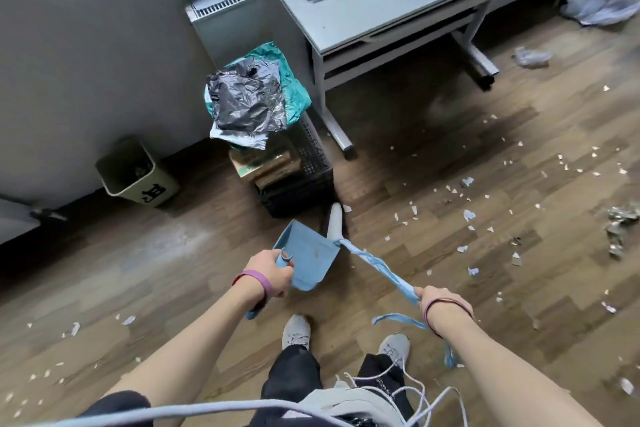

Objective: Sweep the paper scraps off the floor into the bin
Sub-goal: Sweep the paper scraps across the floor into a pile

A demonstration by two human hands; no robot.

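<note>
White paper scraps [467,215] lie scattered over the wooden floor to the right, and more scraps [71,329] lie at the lower left. A small beige bin [135,172] stands against the wall at the left. My left hand [273,274] grips the handle of a blue dustpan [308,253], held above the floor in front of my feet. My right hand [440,302] grips the blue handle of a brush [377,263], which is blurred. Its pale head [335,224] points down beside the dustpan's far right corner.
A dark crate [304,177] piled with plastic bags [246,97] stands just beyond the dustpan. A grey desk [381,10] on metal legs fills the upper right. Crumpled paper [531,57] and foil [620,229] lie at the right. My shoes [296,331] are below the dustpan.
</note>
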